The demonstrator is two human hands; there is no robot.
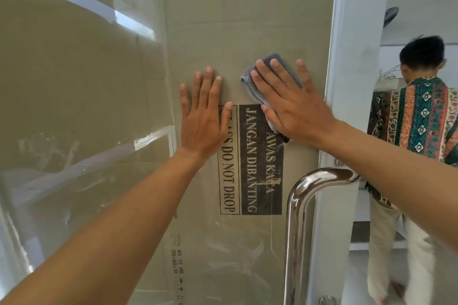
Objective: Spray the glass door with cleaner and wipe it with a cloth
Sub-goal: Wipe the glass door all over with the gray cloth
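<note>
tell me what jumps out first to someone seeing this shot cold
Two bare hands flat on the glass door at centre: the left hand empty, the right hand pressing a grey cloth. Below them a printed warning label shows through the glass, beside a shiny metal door handle at lower right.

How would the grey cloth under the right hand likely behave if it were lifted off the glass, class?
The grey cloth would probably go floppy: it already bunches into soft folds beside the right hand. Its looped pile suggests it is light, and likely grips rather than slides. Released, it would probably drop, since only that flat palm pins it against the glass door.
</note>
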